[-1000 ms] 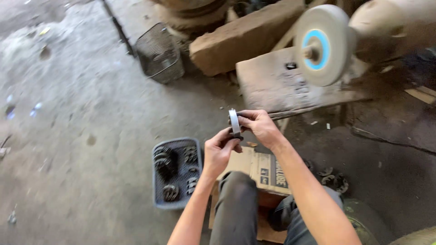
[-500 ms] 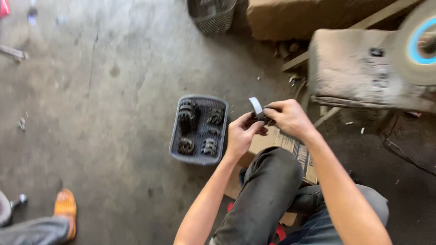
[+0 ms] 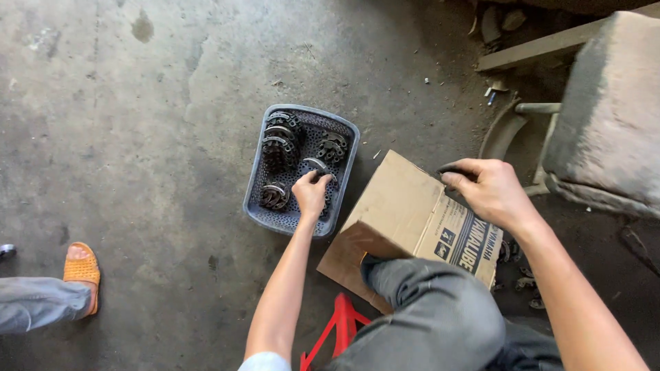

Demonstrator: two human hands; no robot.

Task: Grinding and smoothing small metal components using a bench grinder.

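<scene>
A grey perforated plastic basket [image 3: 256,205] sits on the concrete floor and holds several dark metal gear-like rings. My left hand [image 3: 311,193] reaches into it, its fingers closed on a shiny metal ring [image 3: 315,165] near the basket's middle. My right hand [image 3: 488,190] rests above the far flap of a brown cardboard box [image 3: 395,209], pinching a small dark piece [image 3: 450,168] between thumb and fingers. My knee in grey trousers is below the box.
A dusty grey block-like bench [image 3: 608,124] stands at the right. Another person's foot in an orange sandal [image 3: 82,271] is at the left edge. A red metal stand [image 3: 337,330] shows under my leg. More dark metal parts [image 3: 522,275] lie right of the box.
My hands have parted: the left carried the metal ring down into the basket, the right moved over to the box. The view tilted down, away from the grinding wheel.
</scene>
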